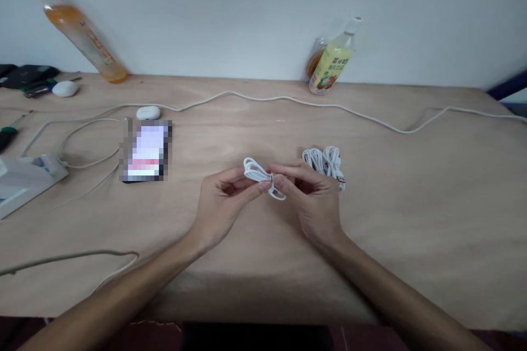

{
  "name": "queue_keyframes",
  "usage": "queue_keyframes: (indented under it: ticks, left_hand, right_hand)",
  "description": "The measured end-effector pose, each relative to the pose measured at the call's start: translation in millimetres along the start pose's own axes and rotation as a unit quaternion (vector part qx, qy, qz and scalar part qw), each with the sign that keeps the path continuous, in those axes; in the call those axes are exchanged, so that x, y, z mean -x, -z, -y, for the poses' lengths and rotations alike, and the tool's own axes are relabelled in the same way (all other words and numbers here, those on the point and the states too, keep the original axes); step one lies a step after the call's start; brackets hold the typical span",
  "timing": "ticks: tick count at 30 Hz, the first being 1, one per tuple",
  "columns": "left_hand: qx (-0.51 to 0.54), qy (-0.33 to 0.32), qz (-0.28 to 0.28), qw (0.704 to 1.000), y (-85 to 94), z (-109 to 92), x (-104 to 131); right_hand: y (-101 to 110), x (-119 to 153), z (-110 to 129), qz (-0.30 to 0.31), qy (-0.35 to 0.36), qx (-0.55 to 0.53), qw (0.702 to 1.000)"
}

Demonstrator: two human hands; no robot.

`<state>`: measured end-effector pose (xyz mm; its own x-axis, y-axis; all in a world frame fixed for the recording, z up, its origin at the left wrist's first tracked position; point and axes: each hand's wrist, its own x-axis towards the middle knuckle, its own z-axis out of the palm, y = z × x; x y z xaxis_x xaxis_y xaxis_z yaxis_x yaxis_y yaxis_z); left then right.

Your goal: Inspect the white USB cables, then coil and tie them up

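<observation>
A white cable (pixel 256 171), folded into a small looped bundle, is held above the middle of the wooden table. My left hand (pixel 224 197) pinches it from the left, thumb and fingers closed near its middle. From the right, my right hand (pixel 315 197) grips the same bundle around its narrow waist, where the thumbs of both hands nearly meet. Loops stick out at the upper left and below the fingertips. Just behind my right hand, white bundled cables (pixel 331 162) lie on the table, partly hidden by the hand.
A phone (pixel 147 151) and a white case (pixel 148 113) lie left on the table (pixel 411 203). An orange bottle (pixel 84 35) and a yellow bottle (pixel 333 60) stand by the wall. A long white cord (pixel 263 99) crosses behind; a white box (pixel 24 181) sits far left.
</observation>
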<state>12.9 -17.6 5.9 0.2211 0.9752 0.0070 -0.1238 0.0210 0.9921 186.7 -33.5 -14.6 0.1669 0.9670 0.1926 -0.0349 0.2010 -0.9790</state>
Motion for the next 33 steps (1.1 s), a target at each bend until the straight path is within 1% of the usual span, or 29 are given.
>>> queue_keyframes:
  ticks: [4,7,11,15,18,21,24,26,30,33]
  left_hand:
    - [-0.008,-0.007,-0.005,1.0,1.3,-0.5,1.3]
    - [-0.022,-0.005,-0.002,1.0,1.4,-1.4,3.3]
    - [-0.005,-0.001,0.034,0.999,-1.2,-2.9,6.8]
    - [0.041,0.011,0.07,0.997,-3.3,-1.9,6.5]
    - [0.066,0.024,0.06,0.996,-3.2,0.9,3.7]
    - [0.102,0.036,0.044,0.993,-2.6,2.9,1.8]
    - [0.129,0.039,0.045,0.99,-2.6,2.4,1.4]
    - [0.13,0.037,0.045,0.99,-2.6,1.7,1.2]
    - [0.121,0.035,0.05,0.991,-1.9,2.7,0.7]
    - [0.113,0.044,0.06,0.991,-0.4,4.3,0.7]
  right_hand:
    - [-0.4,4.1,0.9,-0.011,0.027,0.057,0.998]
    - [-2.0,7.5,1.2,-0.019,0.06,0.095,0.994]
    - [-3.6,10.0,-0.9,-0.035,0.103,0.119,0.987]
    - [-2.2,8.4,-2.5,-0.042,0.112,0.14,0.983]
    - [-0.6,6.8,-1.6,-0.024,0.102,0.134,0.985]
    - [0.0,6.8,0.6,-0.009,0.09,0.102,0.991]
    - [-0.1,7.8,2.8,0.009,0.085,0.069,0.994]
    - [-0.5,7.8,3.3,0.018,0.068,0.052,0.996]
    - [-1.1,5.5,2.5,0.007,0.02,0.033,0.999]
    - [-1.7,2.8,2.5,0.003,-0.004,0.015,1.0]
